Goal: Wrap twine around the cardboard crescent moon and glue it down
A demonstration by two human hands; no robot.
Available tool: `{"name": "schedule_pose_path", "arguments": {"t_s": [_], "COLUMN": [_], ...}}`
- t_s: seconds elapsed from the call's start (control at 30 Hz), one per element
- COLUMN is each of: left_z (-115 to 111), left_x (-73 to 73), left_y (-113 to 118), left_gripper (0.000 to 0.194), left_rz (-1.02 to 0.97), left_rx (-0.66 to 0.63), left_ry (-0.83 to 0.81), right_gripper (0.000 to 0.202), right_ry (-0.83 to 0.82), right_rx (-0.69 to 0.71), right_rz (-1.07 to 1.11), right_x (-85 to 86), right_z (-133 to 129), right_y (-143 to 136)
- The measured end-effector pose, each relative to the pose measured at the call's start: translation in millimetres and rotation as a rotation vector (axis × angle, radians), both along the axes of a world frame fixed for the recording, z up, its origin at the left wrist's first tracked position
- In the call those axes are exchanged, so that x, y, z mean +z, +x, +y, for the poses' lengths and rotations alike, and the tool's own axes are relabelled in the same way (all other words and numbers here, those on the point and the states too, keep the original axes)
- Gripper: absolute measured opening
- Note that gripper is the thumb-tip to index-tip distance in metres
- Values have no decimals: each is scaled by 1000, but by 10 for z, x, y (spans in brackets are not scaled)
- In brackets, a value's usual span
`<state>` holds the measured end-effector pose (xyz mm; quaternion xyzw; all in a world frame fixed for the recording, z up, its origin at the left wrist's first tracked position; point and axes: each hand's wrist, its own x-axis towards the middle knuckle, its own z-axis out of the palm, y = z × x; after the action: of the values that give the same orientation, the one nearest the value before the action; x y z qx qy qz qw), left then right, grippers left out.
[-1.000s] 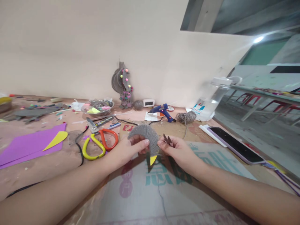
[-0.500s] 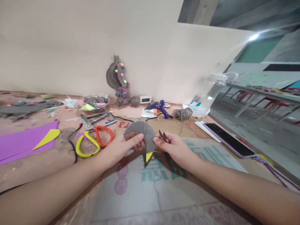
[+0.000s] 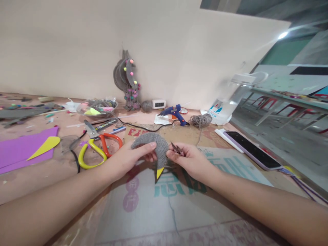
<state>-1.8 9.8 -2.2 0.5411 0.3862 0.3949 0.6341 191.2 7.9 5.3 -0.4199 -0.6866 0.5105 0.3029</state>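
Note:
A crescent wrapped in grey yarn point(image 3: 162, 147) is held above the cardboard, its lower tip bare and yellow. My left hand point(image 3: 139, 153) grips it from the left, thumb on the front and fingers behind. From the right, my right hand point(image 3: 188, 157) pinches the crescent's outer edge between thumb and forefinger. Small dark thread snips point(image 3: 177, 149) stick out of that same hand, their blades pointing up and left; the rest of them is hidden in the palm. A thin strand of yarn point(image 3: 173, 212) lies on the printed cardboard point(image 3: 148, 222) below.
Scissors with yellow and red handles point(image 3: 92, 153) lie left, near purple sheets point(image 3: 28, 147) and a yellow cutout point(image 3: 44, 147). Behind are a blue glue gun point(image 3: 175, 112), a yarn bundle point(image 3: 201, 120) and a pompom-trimmed hanging point(image 3: 127, 80). A bottle point(image 3: 227, 100) and phone point(image 3: 252, 150) are right.
The view has shifted slightly. The crescent has turned a little, its yellow tip swinging leftward. Both hands keep their hold.

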Motion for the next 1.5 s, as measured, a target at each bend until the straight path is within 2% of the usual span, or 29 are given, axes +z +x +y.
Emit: {"name": "schedule_pose_path", "arguments": {"t_s": [0.1, 0.3, 0.47, 0.6, 0.73, 0.83, 1.03, 1.17, 1.3, 1.5], "left_z": [-16, -59, -41, -29, -31, -34, -23, -3, 17, 47], "left_x": [8, 45, 73, 75, 57, 54, 84, 84, 57, 14], "left_y": [7, 43, 46, 31, 22, 31, 50, 44, 46, 50], "left_gripper": [23, 10, 6, 7, 20, 23, 22, 24, 22, 25], "left_rz": [-10, -34, 69, 79, 59, 42, -68, -86, -123, -179], "left_rx": [13, 15, 31, 30, 17, 61, 68, 41, 8, 4], "left_ry": [10, 12, 107, 104, 118, 132, -33, 14, 93, 70], "right_gripper": [24, 26, 31, 33, 33, 30, 27, 29, 33, 33], "right_ry": [9, -28, -48, -16, 17, -7, -62, -58, -17, -19], "right_rx": [5, -30, -32, -54, -55, -50, -27, -9, -47, -48], "right_rz": [17, 72, 72, 50, 32, 32, 71, 98, 61, 34], "right_x": [10, 29, 15, 13, 15, 8, 3, 39, 67, 22], "right_z": [7, 4, -2, -1, 5, 4, 18, 35, 37, 49], "right_y": [-3, -17, -13, -5, -2, -4, -17, -29, -29, -20]}}
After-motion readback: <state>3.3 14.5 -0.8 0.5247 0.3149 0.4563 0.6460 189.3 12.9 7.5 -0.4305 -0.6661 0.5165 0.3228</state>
